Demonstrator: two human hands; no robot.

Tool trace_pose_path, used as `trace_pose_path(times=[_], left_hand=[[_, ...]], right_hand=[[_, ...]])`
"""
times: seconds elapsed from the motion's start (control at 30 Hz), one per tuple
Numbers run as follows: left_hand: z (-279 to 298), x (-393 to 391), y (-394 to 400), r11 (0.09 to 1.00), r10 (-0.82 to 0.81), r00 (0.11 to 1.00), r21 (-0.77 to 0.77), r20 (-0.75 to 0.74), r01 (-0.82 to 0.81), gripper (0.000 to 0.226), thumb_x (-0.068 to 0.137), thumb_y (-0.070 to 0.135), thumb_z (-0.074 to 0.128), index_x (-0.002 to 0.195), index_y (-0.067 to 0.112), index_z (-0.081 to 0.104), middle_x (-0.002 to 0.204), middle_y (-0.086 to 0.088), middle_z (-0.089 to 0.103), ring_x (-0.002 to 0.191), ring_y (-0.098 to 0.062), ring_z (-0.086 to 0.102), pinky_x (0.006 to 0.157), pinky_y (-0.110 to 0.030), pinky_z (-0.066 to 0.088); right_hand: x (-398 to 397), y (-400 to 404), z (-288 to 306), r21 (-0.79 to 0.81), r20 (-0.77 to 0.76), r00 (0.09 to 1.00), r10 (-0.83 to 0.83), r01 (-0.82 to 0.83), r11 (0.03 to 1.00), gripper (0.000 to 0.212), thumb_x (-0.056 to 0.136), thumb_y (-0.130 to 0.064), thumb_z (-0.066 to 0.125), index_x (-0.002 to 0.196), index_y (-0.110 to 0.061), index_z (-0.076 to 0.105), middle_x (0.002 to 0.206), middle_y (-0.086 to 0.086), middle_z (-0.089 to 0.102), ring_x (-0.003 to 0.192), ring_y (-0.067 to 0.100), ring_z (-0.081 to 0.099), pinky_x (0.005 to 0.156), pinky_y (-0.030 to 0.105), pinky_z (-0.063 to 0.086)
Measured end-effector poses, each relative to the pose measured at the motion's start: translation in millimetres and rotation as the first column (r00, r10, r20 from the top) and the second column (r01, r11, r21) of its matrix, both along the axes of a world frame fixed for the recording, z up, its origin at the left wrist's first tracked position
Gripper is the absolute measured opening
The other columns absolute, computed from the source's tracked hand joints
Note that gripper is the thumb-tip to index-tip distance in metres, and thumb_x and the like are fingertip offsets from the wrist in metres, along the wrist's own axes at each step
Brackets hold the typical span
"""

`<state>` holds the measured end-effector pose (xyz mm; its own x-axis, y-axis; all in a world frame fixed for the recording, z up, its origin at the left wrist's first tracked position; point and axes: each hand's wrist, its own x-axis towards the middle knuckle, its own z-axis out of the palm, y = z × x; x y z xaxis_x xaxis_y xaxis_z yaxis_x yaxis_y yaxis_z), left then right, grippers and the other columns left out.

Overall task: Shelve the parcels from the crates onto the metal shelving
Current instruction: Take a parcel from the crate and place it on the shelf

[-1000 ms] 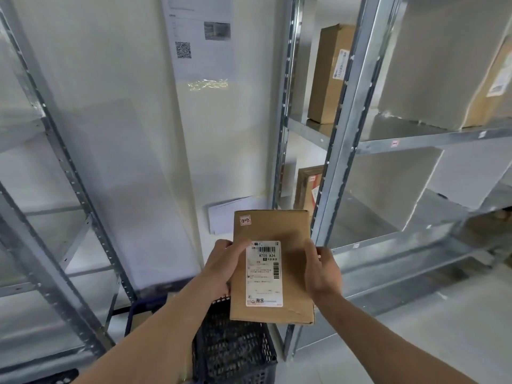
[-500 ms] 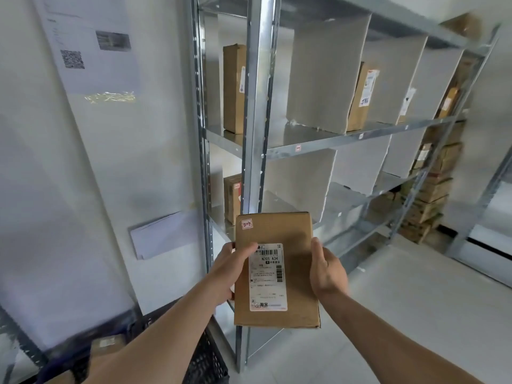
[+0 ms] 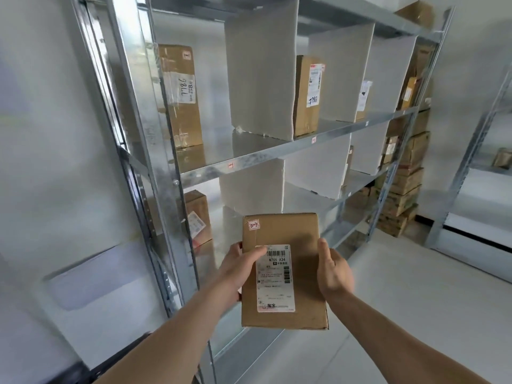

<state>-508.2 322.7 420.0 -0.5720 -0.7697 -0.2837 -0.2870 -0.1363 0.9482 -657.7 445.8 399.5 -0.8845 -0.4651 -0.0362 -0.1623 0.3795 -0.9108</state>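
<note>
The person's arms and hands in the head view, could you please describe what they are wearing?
Both forearms are bare to the frame's edge, with no sleeves showing. The left hand and the right hand wear no gloves; no rings, watch or bracelet are visible.

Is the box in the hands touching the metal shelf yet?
Apart. The head view shows the parcel held up by the left hand and right hand, short of the metal shelving.
</note>
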Motion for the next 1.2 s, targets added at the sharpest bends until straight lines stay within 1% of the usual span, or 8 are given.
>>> trace_pose_path(times=[0.13, 0.3, 0.47, 0.53, 0.63, 0.83, 0.97, 1.2], left_hand=[[5.1, -70.0, -7.7, 1.0, -0.015, 0.999, -0.016, -0.034, 0.015, 0.03, 0.088, 0.051, 0.064, 0.108, 0.033, 0.051, 0.116, 0.001, 0.065, 0.101, -0.02, 0.062, 0.08, -0.039, 0.044], [8.0, -149.2, -17.2, 0.998, -0.059, 0.997, 0.016, -0.046, 0.06, 0.037, 0.089, 0.05, 0.064, 0.117, 0.03, 0.05, 0.115, -0.001, 0.065, 0.1, -0.022, 0.064, 0.069, -0.035, 0.049], [10.1, -223.7, -28.9, 0.992, -0.127, 0.991, -0.003, -0.043, 0.127, 0.02, 0.091, 0.046, 0.063, 0.102, 0.035, 0.052, 0.111, 0.0, 0.067, 0.1, -0.021, 0.064, 0.084, -0.044, 0.051], [6.2, -250.6, -39.4, 0.991, -0.132, 0.99, 0.027, -0.057, 0.134, 0.027, 0.085, 0.049, 0.066, 0.104, 0.036, 0.053, 0.112, 0.001, 0.068, 0.102, -0.022, 0.065, 0.09, -0.05, 0.052], [-1.1, -288.4, -60.8, 0.989, -0.134, 0.989, 0.056, -0.064, 0.138, 0.044, 0.074, 0.055, 0.067, 0.111, 0.038, 0.052, 0.113, 0.002, 0.069, 0.101, -0.023, 0.067, 0.087, -0.051, 0.054], [-2.6, -363.7, -115.6, 0.987, -0.154, 0.984, 0.025, -0.09, 0.156, 0.037, 0.085, 0.044, 0.067, 0.116, 0.035, 0.049, 0.111, 0.001, 0.069, 0.099, -0.022, 0.068, 0.084, -0.043, 0.055], [-3.1, -403.4, -144.8, 0.994, -0.113, 0.991, -0.002, -0.064, 0.113, 0.034, 0.083, 0.04, 0.068, 0.11, 0.036, 0.048, 0.107, 0.001, 0.07, 0.096, -0.022, 0.069, 0.091, -0.048, 0.055], [-8.0, -437.4, -186.4, 0.999, 0.043, 0.999, -0.015, -0.008, -0.043, 0.037, 0.081, 0.024, 0.067, 0.111, 0.034, 0.047, 0.105, -0.002, 0.071, 0.093, -0.023, 0.07, 0.086, -0.044, 0.057]], right_hand=[[-70.5, -6.1, 3.3, 0.009, 0.005, 1.0, -0.025, 0.025, 1.0, 0.067, 0.101, -0.064, 0.025, 0.128, -0.014, 0.06, 0.124, 0.012, 0.063, 0.114, 0.032, 0.056, 0.094, 0.039, 0.042], [-142.5, -8.1, 9.1, 0.0, -0.016, 0.997, -0.073, 0.073, 0.997, 0.066, 0.102, -0.061, 0.026, 0.132, -0.013, 0.06, 0.132, 0.016, 0.062, 0.12, 0.035, 0.055, 0.096, 0.039, 0.04], [-209.9, -16.3, 11.6, 0.019, 0.005, 0.991, -0.136, 0.136, 0.991, 0.067, 0.101, -0.063, 0.026, 0.132, -0.013, 0.059, 0.132, 0.016, 0.061, 0.119, 0.035, 0.056, 0.099, 0.041, 0.041], [-235.7, -25.6, 10.5, 0.043, 0.004, 0.986, -0.165, 0.165, 0.985, 0.065, 0.1, -0.065, 0.026, 0.121, -0.014, 0.062, 0.123, 0.016, 0.063, 0.11, 0.034, 0.057, 0.099, 0.043, 0.044], [-272.7, -45.3, 6.6, 0.057, -0.002, 0.983, -0.185, 0.185, 0.981, 0.055, 0.099, -0.066, 0.027, 0.105, -0.021, 0.058, 0.114, 0.014, 0.063, 0.104, 0.033, 0.058, 0.098, 0.046, 0.046], [-333.5, -91.7, 14.5, 0.046, -0.011, 0.98, -0.199, 0.2, 0.979, 0.056, 0.102, -0.059, 0.031, 0.117, -0.014, 0.061, 0.107, 0.01, 0.056, 0.097, 0.027, 0.05, 0.091, 0.039, 0.041], [-371.5, -124.3, 15.3, 0.049, -0.025, 0.983, -0.183, 0.184, 0.982, 0.06, 0.102, -0.059, 0.03, 0.133, -0.015, 0.058, 0.126, 0.015, 0.061, 0.109, 0.031, 0.054, 0.094, 0.039, 0.04], [-424.4, -188.9, -2.5, 0.056, -0.011, 0.997, -0.07, 0.07, 0.996, 0.061, 0.099, -0.065, 0.032, 0.131, -0.019, 0.059, 0.119, 0.008, 0.062, 0.105, 0.026, 0.056, 0.095, 0.04, 0.045]])
